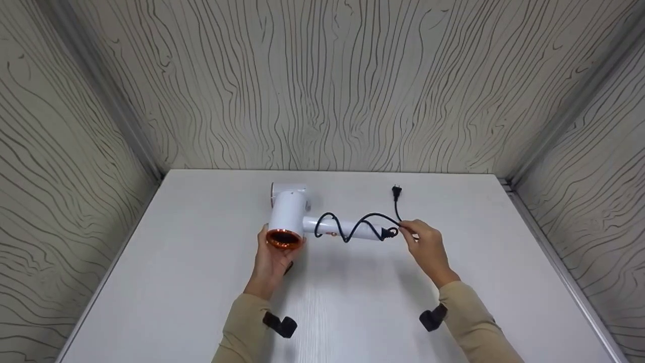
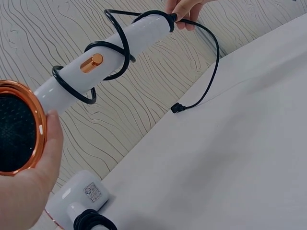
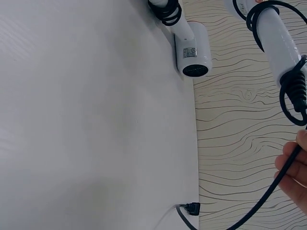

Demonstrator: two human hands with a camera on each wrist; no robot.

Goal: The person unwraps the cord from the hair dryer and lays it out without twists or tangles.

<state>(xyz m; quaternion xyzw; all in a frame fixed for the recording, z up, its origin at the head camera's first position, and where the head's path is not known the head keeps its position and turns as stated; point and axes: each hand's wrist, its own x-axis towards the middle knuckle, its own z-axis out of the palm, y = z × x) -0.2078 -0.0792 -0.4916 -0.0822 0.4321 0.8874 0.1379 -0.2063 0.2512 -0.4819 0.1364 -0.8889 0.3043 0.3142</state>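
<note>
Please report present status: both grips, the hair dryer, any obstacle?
Left grip holding hair dryer; right grip pinching black cord. Cord wound round handle, plug end free. Second dryer on table beyond, nothing visibly blocking.

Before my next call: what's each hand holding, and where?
Left hand: the hair dryer's barrel, near its copper-rimmed end. Right hand: the black cord, near the handle.

White desk (image 1: 176, 282) between patterned walls
The back wall (image 1: 322, 91), left wall (image 1: 50, 176) and right wall (image 1: 594, 176) carry dark, wavy wood-grain lines on a pale ground. Grey posts (image 1: 104, 88) line both back corners; a metal rail (image 1: 564, 275) follows the desk's right edge. Soft shadows (image 1: 347, 267) fall across the white top.
</note>
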